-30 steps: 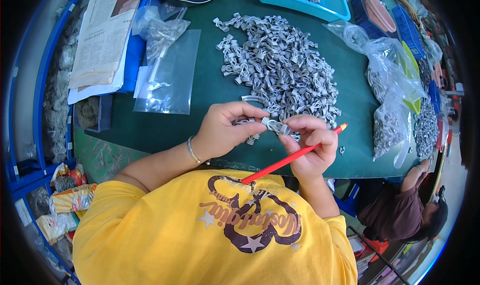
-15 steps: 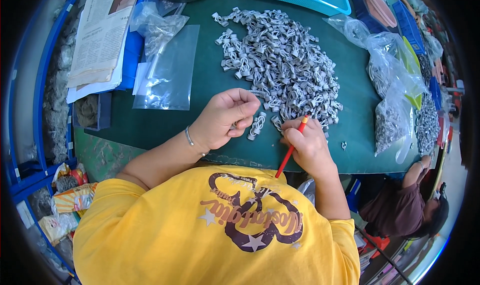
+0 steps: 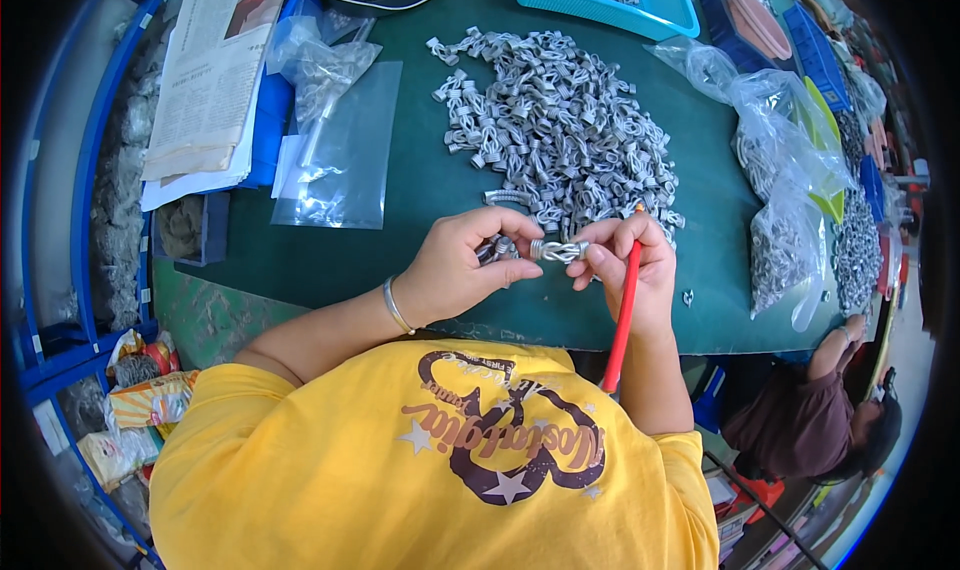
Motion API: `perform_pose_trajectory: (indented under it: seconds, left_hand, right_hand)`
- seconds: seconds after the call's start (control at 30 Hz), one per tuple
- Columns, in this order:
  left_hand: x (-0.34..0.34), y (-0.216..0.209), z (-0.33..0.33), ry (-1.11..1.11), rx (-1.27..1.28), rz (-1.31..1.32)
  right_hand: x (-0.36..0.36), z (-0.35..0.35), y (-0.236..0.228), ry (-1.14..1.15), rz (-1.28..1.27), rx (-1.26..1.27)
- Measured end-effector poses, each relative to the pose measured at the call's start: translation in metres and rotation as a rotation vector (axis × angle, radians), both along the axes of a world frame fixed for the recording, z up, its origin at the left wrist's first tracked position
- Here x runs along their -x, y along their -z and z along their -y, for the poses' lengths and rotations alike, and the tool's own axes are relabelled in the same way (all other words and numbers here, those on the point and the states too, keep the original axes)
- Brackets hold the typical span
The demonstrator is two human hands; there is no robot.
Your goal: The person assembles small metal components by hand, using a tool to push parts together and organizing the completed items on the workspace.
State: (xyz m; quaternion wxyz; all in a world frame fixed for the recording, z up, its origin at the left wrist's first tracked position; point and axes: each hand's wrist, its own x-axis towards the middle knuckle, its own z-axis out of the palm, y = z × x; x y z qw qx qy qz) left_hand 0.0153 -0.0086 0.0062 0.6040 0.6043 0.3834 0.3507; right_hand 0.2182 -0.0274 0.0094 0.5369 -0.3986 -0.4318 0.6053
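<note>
Between my two hands is a small silvery looped metal piece [image 3: 560, 251] with ribbed ends, lying crosswise. My left hand [image 3: 455, 265] touches its left end with bent fingers and holds more of these pieces [image 3: 495, 248], partly hidden by the fingers. My right hand [image 3: 638, 260] pinches the right end between thumb and fingers. A red pencil-like stick [image 3: 622, 325] also rests in my right hand, slanting down toward my shirt. Just beyond my hands spreads a large pile of the same grey looped pieces [image 3: 560, 120] on the green tabletop [image 3: 330, 280].
Clear plastic bags [image 3: 350, 185] and newspapers [image 3: 205, 90] lie at left, beside a small bin [image 3: 190, 228]. A turquoise basket [image 3: 610, 15] stands at the back. Filled plastic bags [image 3: 785, 190] are at right. Another person [image 3: 800, 420] sits at the lower right.
My right hand has drawn back from the pile's near edge and now holds a looped piece toward my left hand. My left hand has lowered and opened somewhat, showing pieces inside.
</note>
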Motion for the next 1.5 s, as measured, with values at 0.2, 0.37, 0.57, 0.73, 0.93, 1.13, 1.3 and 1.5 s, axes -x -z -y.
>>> perform_pose_trajectory:
  seconds: [0.2, 0.37, 0.57, 0.73, 0.93, 1.13, 1.3, 1.5]
  left_hand:
    - [0.005, -0.009, -0.002, -0.049, -0.088, -0.033]
    - [0.002, -0.008, -0.006, -0.074, -0.348, 0.044]
    - [0.005, -0.008, -0.003, -0.101, -0.175, 0.115]
    - [0.006, -0.013, -0.006, -0.037, 0.205, 0.127]
    - [0.010, -0.006, -0.017, -0.191, 0.904, 0.692]
    - [0.020, 0.006, -0.021, -0.254, 0.756, 0.691]
    - [0.016, 0.005, -0.015, -0.221, 0.559, 0.438]
    - [0.013, 0.006, -0.008, -0.109, 0.224, 0.091]
  right_hand:
    - [0.009, -0.002, 0.003, -0.021, -0.149, 0.134]
    - [0.014, -0.004, 0.023, -0.082, -0.225, -0.025]
    - [0.025, -0.001, 0.013, 0.195, 0.108, -0.430]
    - [0.028, -0.006, -0.001, 0.249, 0.396, -0.791]
    - [0.033, -0.006, -0.003, 0.184, 0.462, -0.523]
    - [0.034, 0.001, 0.004, -0.141, 1.047, -0.386]
    - [0.035, 0.003, 0.011, -0.067, 1.019, -0.361]
    - [0.024, 0.002, 0.008, 0.061, 0.325, 0.016]
